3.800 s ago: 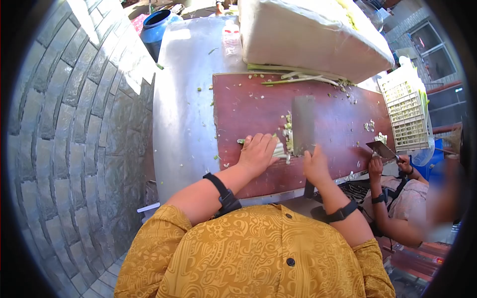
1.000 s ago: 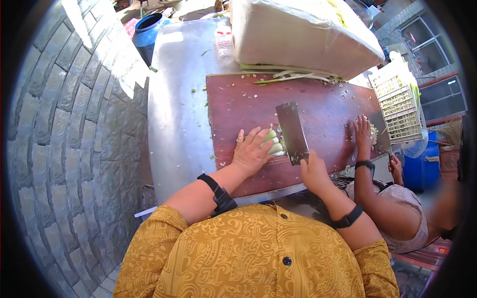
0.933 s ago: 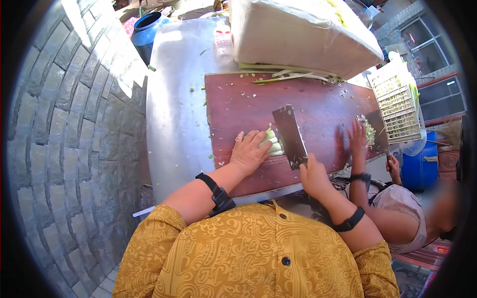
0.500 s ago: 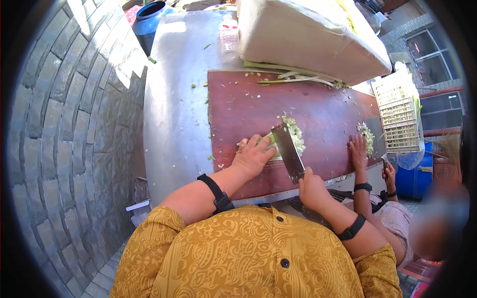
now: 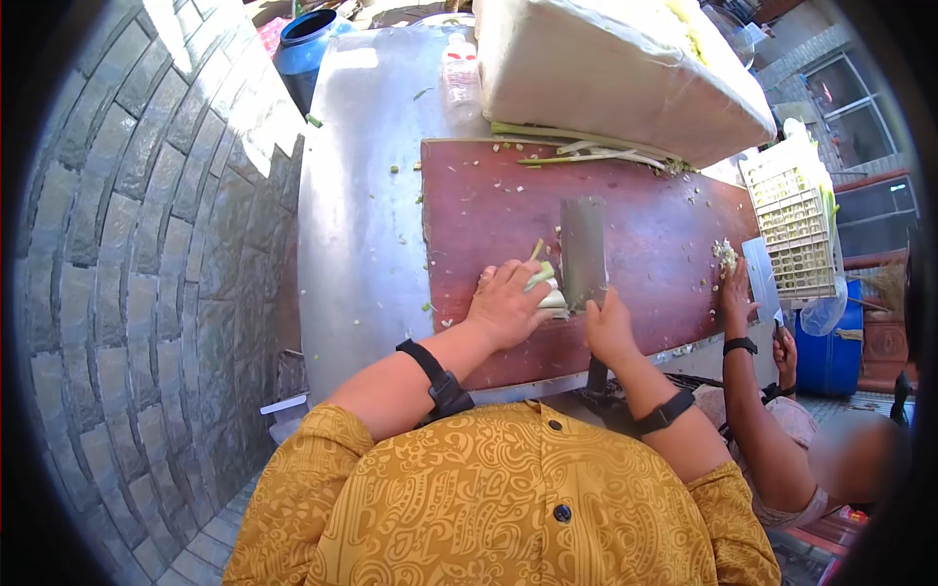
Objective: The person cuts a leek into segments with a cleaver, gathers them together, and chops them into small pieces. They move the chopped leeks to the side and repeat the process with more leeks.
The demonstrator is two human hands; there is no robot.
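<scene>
My left hand [image 5: 508, 305] is closed over a bunch of scallion stalks [image 5: 549, 289], its fingers curled on top and the pale cut ends facing right. A cleaver [image 5: 584, 246] is in my right hand [image 5: 611, 327], which is wrapped round the handle. Its broad blade points away from me with the flat face showing, just right of the stalk ends. Both hands are over a reddish-brown cutting board [image 5: 489, 210]. Whatever lies beneath the blade is hidden.
At right, a co-worker's hand [image 5: 735, 293] rests by chopped scallion [image 5: 724, 255], a knife [image 5: 762, 278] beside it. Long stalks [image 5: 596, 151] lie along the board's far edge, before a big white block [image 5: 625, 78]. A plastic bottle [image 5: 459, 78] and wire basket [image 5: 787, 230] stand nearby.
My cleaver has turned from a slanted, edge-down pose to show its flat face. The chopped pile beside it is no longer visible. The co-worker's knife has come more into view.
</scene>
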